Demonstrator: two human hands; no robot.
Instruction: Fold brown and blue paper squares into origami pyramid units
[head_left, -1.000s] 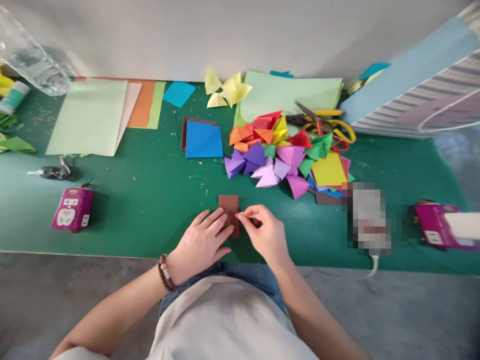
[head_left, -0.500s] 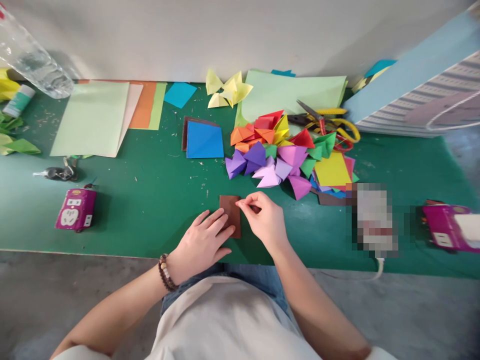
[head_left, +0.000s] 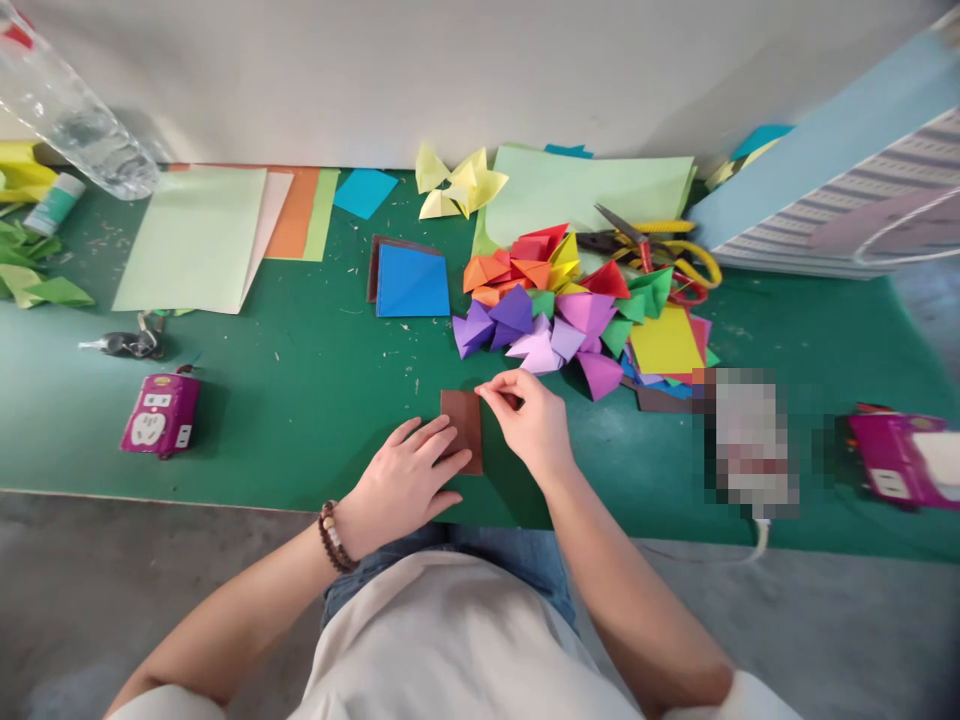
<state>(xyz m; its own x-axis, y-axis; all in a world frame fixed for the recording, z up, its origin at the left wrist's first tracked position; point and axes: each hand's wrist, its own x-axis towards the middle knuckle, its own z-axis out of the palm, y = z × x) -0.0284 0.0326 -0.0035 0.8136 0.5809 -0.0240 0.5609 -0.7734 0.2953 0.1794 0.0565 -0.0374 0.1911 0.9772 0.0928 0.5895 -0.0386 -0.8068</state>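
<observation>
Green desk [head_left: 300, 400] supports the brown paper [head_left: 466, 412] at near centre. Your left hand [head_left: 405, 480] lies spread on it; your right hand [head_left: 534, 422] presses thumb and forefinger together at its far right corner.

Backed from eleven to one o'clock by a plain, pale grey wall [head_left: 337, 80], darkened by a soft shadow toward one. Set along its foot, a long green surface [head_left: 315, 400], stretching from nine to three o'clock. Paved at eight and four with blotchy grey floor [head_left: 247, 545], visible also at three. Lit softly, with a faint sheen at nine.
</observation>
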